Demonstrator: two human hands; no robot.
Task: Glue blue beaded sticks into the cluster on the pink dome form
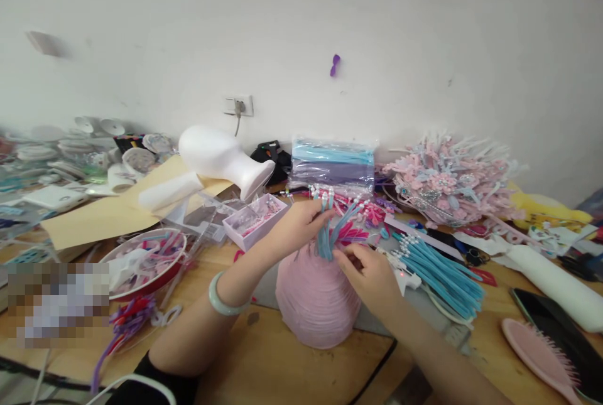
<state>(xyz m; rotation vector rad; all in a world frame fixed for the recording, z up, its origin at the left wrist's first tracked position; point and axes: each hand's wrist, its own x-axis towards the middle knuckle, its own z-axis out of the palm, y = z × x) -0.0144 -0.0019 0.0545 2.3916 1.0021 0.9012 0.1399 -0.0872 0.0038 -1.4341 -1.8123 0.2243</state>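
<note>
A pink paper lantern (315,301) stands on the wooden table in front of me. Above its top, my left hand (296,226) is closed round a small bunch of blue sticks with bead tips (326,229), holding them upright. My right hand (368,272) rests on the lantern's upper right side, fingers pinched at the base of the same bunch. I wear a pale green bangle (221,297) on my left wrist. A larger heap of blue beaded sticks (440,270) lies just to the right of my right hand.
A white foam head (221,157) lies at the back left beside a lilac box (254,220). Packs of blue and purple sticks (333,165) lean on the wall. Pink flower crowns (447,182) pile up at the right. A pink hairbrush (537,351) lies front right, a red-rimmed dish (146,260) at left.
</note>
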